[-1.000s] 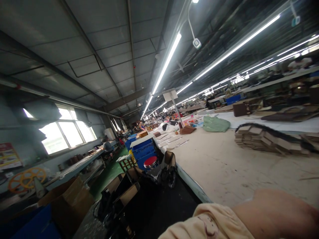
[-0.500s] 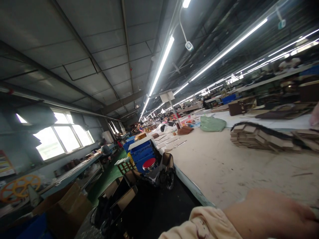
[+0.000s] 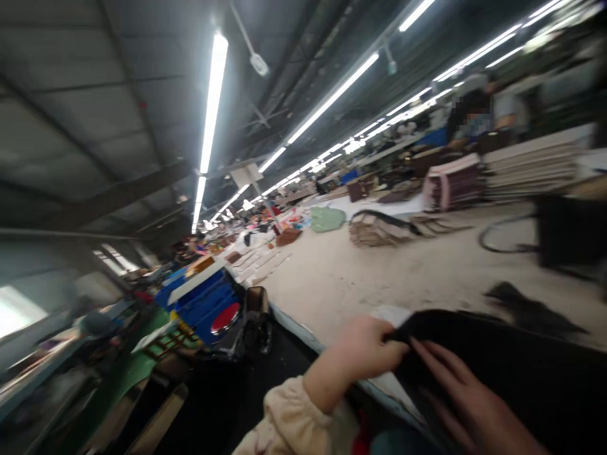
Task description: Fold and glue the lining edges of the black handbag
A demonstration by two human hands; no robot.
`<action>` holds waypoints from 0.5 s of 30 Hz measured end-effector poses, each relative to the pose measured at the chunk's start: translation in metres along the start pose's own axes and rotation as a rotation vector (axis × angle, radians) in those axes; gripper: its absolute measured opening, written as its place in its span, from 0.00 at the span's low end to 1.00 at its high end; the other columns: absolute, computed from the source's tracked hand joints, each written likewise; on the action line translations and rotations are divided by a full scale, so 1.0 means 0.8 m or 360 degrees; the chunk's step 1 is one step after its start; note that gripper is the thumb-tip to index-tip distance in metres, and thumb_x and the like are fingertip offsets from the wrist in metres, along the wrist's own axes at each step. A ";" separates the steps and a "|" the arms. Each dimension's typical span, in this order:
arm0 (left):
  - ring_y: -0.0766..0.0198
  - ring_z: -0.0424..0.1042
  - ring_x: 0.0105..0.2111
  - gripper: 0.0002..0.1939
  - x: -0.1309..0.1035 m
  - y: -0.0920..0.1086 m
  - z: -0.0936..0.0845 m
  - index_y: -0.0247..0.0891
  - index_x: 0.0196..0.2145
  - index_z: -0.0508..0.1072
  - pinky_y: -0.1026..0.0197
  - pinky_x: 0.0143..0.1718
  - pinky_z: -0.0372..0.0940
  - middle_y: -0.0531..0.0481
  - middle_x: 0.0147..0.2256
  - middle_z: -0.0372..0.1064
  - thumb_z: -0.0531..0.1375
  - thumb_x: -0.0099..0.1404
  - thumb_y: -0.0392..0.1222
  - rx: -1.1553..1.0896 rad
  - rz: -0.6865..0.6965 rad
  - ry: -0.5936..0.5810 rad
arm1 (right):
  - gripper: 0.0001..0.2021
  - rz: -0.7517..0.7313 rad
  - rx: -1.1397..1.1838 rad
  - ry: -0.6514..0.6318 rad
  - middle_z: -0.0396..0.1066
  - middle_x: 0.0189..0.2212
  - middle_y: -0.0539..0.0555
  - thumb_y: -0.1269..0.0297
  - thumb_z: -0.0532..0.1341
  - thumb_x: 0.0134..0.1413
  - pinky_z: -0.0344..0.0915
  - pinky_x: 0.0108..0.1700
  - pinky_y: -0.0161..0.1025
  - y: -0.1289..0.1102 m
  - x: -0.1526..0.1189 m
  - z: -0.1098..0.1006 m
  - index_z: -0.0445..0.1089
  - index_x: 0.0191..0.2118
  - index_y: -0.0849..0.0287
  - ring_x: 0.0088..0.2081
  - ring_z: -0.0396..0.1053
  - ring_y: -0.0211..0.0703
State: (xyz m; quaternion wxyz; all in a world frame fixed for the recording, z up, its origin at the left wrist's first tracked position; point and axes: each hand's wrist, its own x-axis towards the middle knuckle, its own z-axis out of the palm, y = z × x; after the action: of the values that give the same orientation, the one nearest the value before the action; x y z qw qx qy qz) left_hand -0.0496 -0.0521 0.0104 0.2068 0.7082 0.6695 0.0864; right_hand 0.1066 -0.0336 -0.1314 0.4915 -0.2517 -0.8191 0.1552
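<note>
A large black piece of sheet material [image 3: 516, 373], perhaps fabric or leather, rises over the table edge at the lower right. My left hand [image 3: 365, 347] comes from a cream sleeve and is closed on its near left edge, pinching it. Against the face of the same piece lies my right hand [image 3: 474, 398], its fingers straight and slightly apart, tips close to my left hand. Motion blur softens both hands, and the right thumb is hidden. A small dark scrap [image 3: 533, 309] lies on the table behind the piece.
The pale worktable [image 3: 322, 272] carries stacked cut pieces [image 3: 374, 229], a green bag [image 3: 328, 218] and a maroon bundle [image 3: 453, 183]. Left of it stand blue crates [image 3: 203, 303], a red-topped stool [image 3: 225, 318] and open black cases [image 3: 161, 417]. A person [image 3: 474, 114] is across the table.
The view has swung right. My left hand, earlier blurred over the table, now grips the black piece. My right hand and the piece have come into view.
</note>
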 end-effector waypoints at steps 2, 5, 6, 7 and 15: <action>0.69 0.58 0.21 0.16 0.005 -0.009 -0.001 0.34 0.25 0.72 0.67 0.20 0.51 0.53 0.19 0.61 0.51 0.59 0.47 -0.0160 0.0023 0.0016 | 0.30 0.0207 -0.0073 -0.0246 0.54 0.58 0.57 0.70 0.51 0.57 0.68 0.50 0.45 -0.009 -0.001 -0.013 0.42 0.64 0.49 0.53 0.62 0.49; 0.69 0.57 0.22 0.17 0.013 -0.020 -0.004 0.32 0.26 0.71 0.67 0.23 0.52 0.54 0.20 0.60 0.51 0.60 0.47 -0.0353 0.0041 -0.0053 | 0.29 0.0210 -0.0037 -0.0268 0.55 0.57 0.57 0.74 0.51 0.55 0.62 0.55 0.44 -0.021 0.013 -0.023 0.48 0.63 0.54 0.56 0.58 0.46; 0.69 0.56 0.23 0.16 0.014 -0.021 -0.006 0.32 0.26 0.71 0.67 0.23 0.52 0.54 0.20 0.59 0.51 0.60 0.47 -0.0388 0.0030 -0.0073 | 0.28 0.0195 -0.0027 -0.0241 0.56 0.57 0.57 0.74 0.51 0.55 0.62 0.56 0.44 -0.024 0.017 -0.025 0.50 0.62 0.55 0.56 0.58 0.46; 0.69 0.56 0.23 0.16 0.015 -0.021 -0.006 0.32 0.26 0.71 0.68 0.23 0.52 0.54 0.21 0.59 0.51 0.60 0.47 -0.0415 0.0016 -0.0090 | 0.27 0.0178 -0.0019 -0.0211 0.57 0.56 0.58 0.75 0.51 0.54 0.62 0.56 0.43 -0.026 0.019 -0.028 0.52 0.61 0.56 0.56 0.58 0.45; 0.68 0.57 0.24 0.17 0.018 -0.021 -0.003 0.32 0.26 0.71 0.68 0.24 0.53 0.53 0.21 0.59 0.52 0.60 0.49 -0.0443 -0.0023 -0.0072 | 0.25 -0.0059 0.0001 -0.0178 0.51 0.60 0.59 0.80 0.48 0.51 0.58 0.58 0.48 -0.029 0.020 -0.034 0.57 0.56 0.61 0.59 0.51 0.45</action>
State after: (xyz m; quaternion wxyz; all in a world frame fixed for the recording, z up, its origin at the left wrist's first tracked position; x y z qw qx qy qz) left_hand -0.0642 -0.0373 0.0034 0.3188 0.6696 0.6512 0.1610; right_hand 0.1186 -0.0439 -0.0954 0.4480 -0.2271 -0.8497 0.1601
